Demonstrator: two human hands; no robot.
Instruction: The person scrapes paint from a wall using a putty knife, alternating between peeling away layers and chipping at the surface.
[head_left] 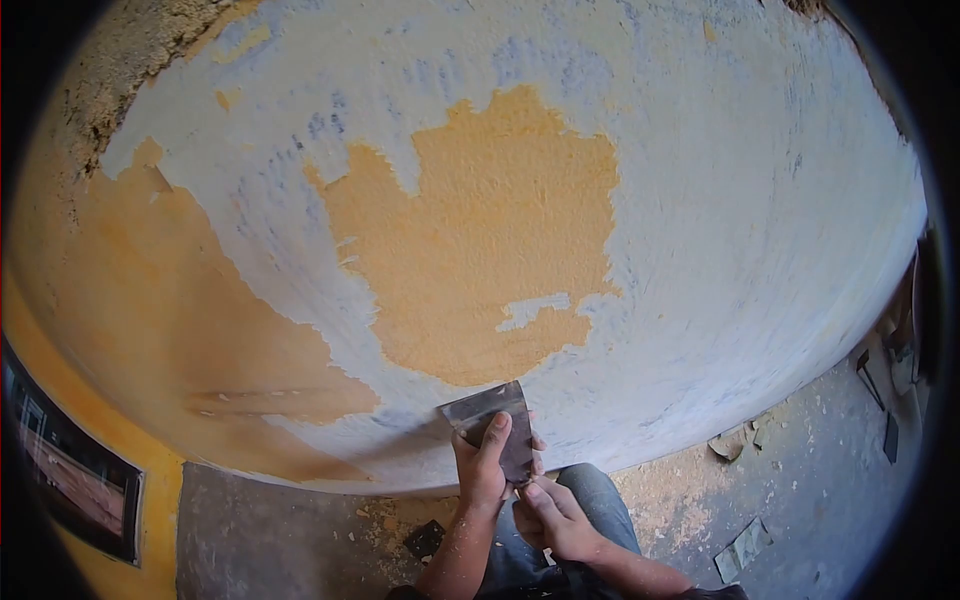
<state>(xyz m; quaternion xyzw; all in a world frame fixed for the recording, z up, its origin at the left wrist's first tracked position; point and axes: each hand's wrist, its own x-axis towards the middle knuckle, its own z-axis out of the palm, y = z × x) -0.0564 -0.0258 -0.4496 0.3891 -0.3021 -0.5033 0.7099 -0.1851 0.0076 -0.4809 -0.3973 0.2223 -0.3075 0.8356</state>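
The scraper (488, 412) is lying with its wide metal blade against the wall (760, 200), low down, just under the big orange patch (490, 240) where the white coat is missing. The left hand (484, 462) is gripping it high up, with the thumb stretching along the blade's back, which looks like a way of pressing the edge flat to the surface. The right hand (555, 515) is closing around the lower end, where the handle seems to be, though the fingers are hiding it; this grip is probably giving the push while the other steers. Both arms are coming up from below, past a knee in jeans (595, 495), so the person is likely crouching close to reach this low strip. Flakes (740, 545) and dust are lying on the floor (280, 520) beside the wall's foot. A dark frame (75, 480) is showing at the left edge.
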